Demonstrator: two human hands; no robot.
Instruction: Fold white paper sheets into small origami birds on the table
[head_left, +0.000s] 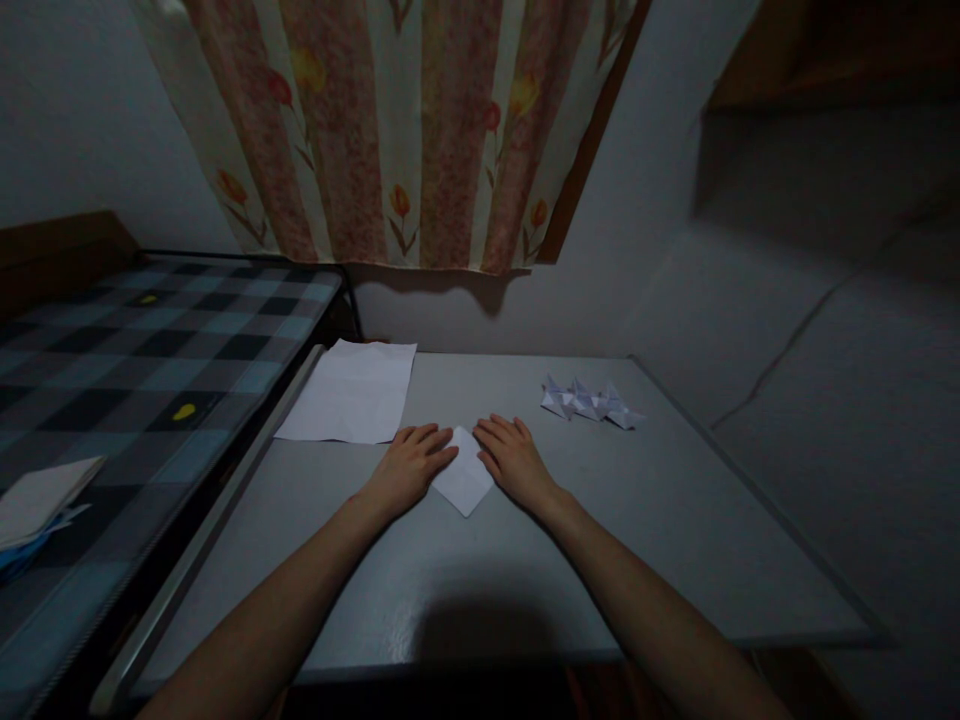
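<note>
A small white sheet of folded paper (464, 483) lies flat on the table, turned so that one corner points toward me. My left hand (414, 462) rests at its left edge, fingers stretched out and thumb on the paper. On the opposite side, my right hand (517, 458) lies flat with its fingertips at the right edge. Both hands are open, and neither grips the paper. Parts of its side edges are hidden under the fingers.
Larger white paper sheets (352, 390) lie at the back left of the table (600, 560). Several folded paper figures (589, 400) stand in a row at the back right. A bed with a checked cover (187, 340) adjoins the left side, bearing a booklet (45, 500). Behind hangs a curtain (405, 130).
</note>
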